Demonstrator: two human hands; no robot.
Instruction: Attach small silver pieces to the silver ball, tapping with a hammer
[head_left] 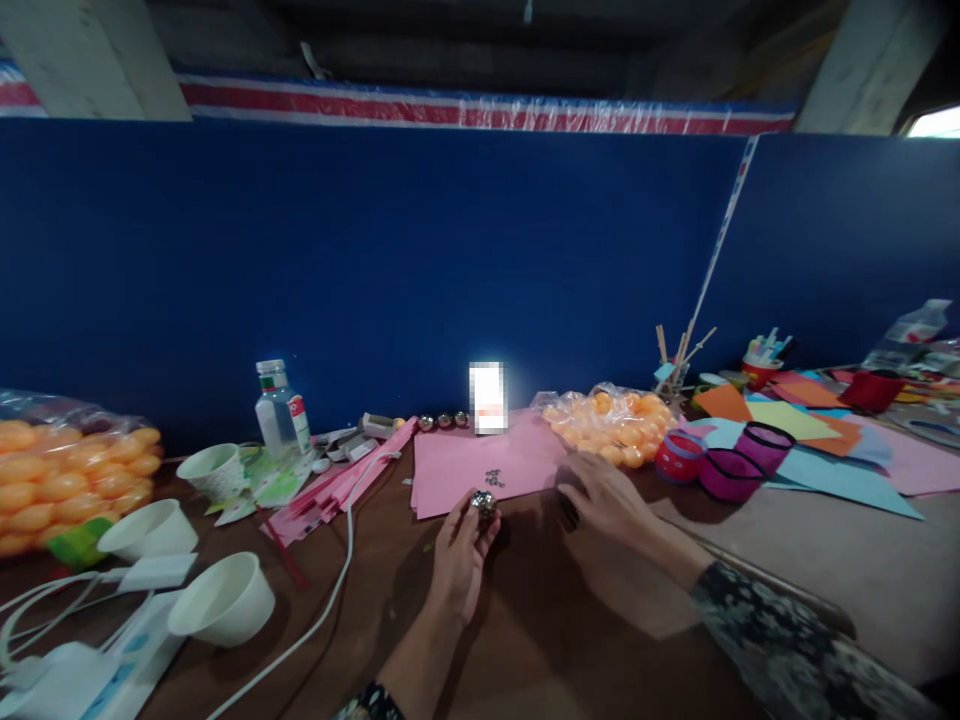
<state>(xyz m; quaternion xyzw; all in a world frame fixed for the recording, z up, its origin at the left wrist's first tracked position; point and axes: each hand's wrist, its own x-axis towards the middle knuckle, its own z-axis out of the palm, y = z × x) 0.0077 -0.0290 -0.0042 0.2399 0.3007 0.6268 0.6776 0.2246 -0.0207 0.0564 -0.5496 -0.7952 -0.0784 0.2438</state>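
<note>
My left hand (457, 560) holds a shiny silvery metal ball (484, 506) in its fingertips, just in front of the pink paper sheets (450, 470). A small cluster of tiny dark metallic pieces (493, 478) lies on the paper behind the ball. My right hand (611, 502) rests low over the brown table (540, 620), right of the paper. Its fingers are loosely bent and apart, with a dark patch under them that I cannot make out. Three similar metal balls (444, 421) sit in a row at the back, beside a bright pixelated upright object (489, 398).
Bags of orange balls stand at left (60, 485) and behind my right hand (619, 425). White paper cups (225, 600), a power strip (120, 660), a white cable (337, 580) and a clear bottle (283, 415) are at left. Purple mesh cups (735, 475) and colored paper (847, 480) lie right.
</note>
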